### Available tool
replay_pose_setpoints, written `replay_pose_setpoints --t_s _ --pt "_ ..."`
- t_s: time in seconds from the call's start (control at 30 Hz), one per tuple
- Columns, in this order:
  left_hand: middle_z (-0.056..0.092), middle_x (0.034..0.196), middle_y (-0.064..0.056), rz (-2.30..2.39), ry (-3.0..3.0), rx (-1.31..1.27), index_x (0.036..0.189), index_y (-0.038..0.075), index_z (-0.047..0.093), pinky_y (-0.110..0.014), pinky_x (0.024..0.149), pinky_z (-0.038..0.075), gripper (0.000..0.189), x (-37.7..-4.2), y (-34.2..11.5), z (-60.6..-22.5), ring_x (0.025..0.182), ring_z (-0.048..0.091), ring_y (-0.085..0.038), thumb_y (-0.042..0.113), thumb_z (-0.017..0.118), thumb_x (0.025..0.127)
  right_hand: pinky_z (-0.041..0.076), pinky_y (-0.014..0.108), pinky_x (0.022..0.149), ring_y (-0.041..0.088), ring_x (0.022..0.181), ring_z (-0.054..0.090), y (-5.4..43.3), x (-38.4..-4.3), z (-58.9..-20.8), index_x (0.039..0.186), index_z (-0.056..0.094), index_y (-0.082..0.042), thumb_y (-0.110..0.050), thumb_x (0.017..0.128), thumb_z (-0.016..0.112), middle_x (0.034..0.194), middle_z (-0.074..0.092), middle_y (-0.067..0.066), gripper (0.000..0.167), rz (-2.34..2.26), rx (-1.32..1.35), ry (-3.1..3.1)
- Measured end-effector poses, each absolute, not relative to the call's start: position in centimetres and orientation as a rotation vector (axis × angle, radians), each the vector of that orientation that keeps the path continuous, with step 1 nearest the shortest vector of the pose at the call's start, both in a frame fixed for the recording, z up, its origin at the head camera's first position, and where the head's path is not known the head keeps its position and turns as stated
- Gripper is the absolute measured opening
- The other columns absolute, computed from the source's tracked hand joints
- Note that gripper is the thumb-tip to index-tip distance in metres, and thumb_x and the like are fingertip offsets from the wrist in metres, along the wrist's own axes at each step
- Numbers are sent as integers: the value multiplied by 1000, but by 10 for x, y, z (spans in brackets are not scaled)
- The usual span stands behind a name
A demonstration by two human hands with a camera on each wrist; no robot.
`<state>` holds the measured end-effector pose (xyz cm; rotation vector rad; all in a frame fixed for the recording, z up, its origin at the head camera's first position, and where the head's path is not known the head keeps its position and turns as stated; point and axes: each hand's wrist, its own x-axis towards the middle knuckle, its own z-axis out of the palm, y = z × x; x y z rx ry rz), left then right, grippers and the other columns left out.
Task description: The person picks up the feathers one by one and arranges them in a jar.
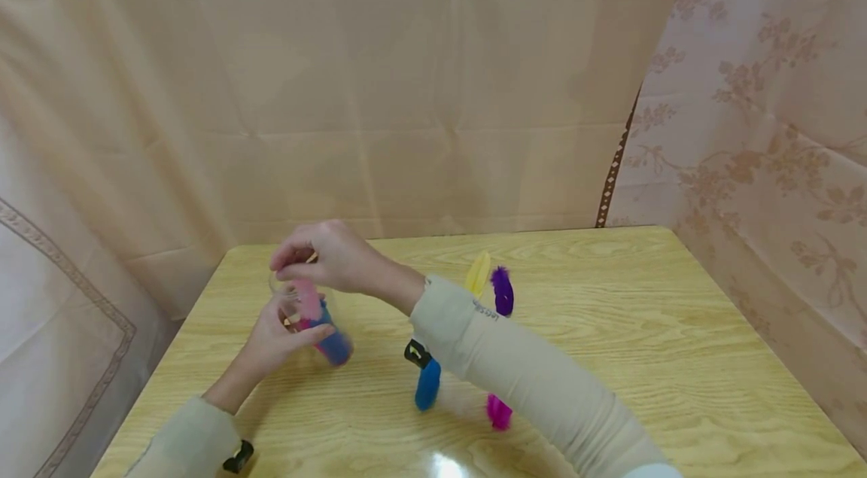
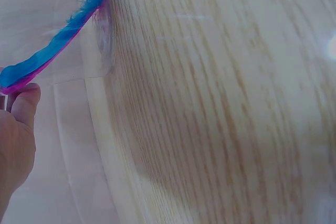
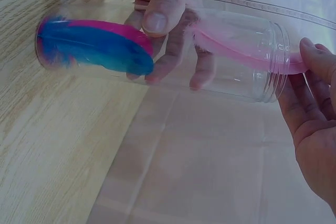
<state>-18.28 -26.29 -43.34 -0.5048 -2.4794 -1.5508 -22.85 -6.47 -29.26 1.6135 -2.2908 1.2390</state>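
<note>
My left hand (image 1: 271, 335) holds a clear jar (image 3: 226, 87), its fingers wrapped around the middle in the right wrist view. Inside, near the jar's bottom, lie a blue feather (image 3: 105, 51) and a magenta feather (image 3: 118, 29). At the open, threaded mouth my right hand (image 1: 342, 256) pinches a pale pink feather (image 3: 236, 56) by its end. Most of that feather is inside the jar. In the left wrist view, the blue and magenta feathers show through the jar wall beside the left hand (image 2: 18, 129).
On the wooden table (image 1: 609, 327), a yellow feather (image 1: 478, 272) and a purple feather (image 1: 503, 290) lie beyond my right forearm. A blue feather (image 1: 427, 385) and a magenta feather (image 1: 499, 412) lie nearer, the magenta one partly behind the sleeve. Curtains (image 1: 406, 86) hang behind the table.
</note>
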Motion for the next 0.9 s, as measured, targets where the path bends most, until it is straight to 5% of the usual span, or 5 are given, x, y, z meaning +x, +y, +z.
replay_pose_setpoints --t_s 0.13,0.53,0.63,0.73,0.9 --pt "67 120 -4 -1543 -2477 -507 138 11 51 -35 77 52 63 -183 -263 -434 102 59 -14 5 83 83 50 10 77 -4 85 65 -65 -228 -293 100 77 -5 -11 93 74 99 73 0 9 1230 1615 -2297" --pt "61 131 -19 -1556 -2508 -475 93 0 59 -28 72 49 25 -182 -261 -431 108 53 -15 7 82 84 50 11 74 -8 83 63 -64 -228 -293 105 77 -7 -14 95 73 101 74 -3 13 1196 1617 -2330" --pt "56 139 -21 -1574 -2507 -492 110 -3 66 -26 83 51 32 -184 -262 -431 122 49 -16 6 82 85 50 10 76 -8 84 63 -64 -228 -292 107 76 -7 -14 95 73 103 73 -3 15 1224 1610 -2354" --pt "55 141 -22 -1580 -2506 -504 136 0 56 -25 87 52 57 -184 -263 -432 125 48 -12 5 82 85 50 10 77 -7 84 64 -64 -227 -291 108 75 -6 -13 94 73 104 73 -2 16 1242 1604 -2368" --pt "60 135 -23 -1576 -2503 -511 147 7 44 -27 87 53 72 -183 -263 -433 120 54 -4 5 81 85 50 10 78 -6 86 65 -65 -227 -291 109 75 -6 -13 94 73 105 74 -1 17 1253 1602 -2365"
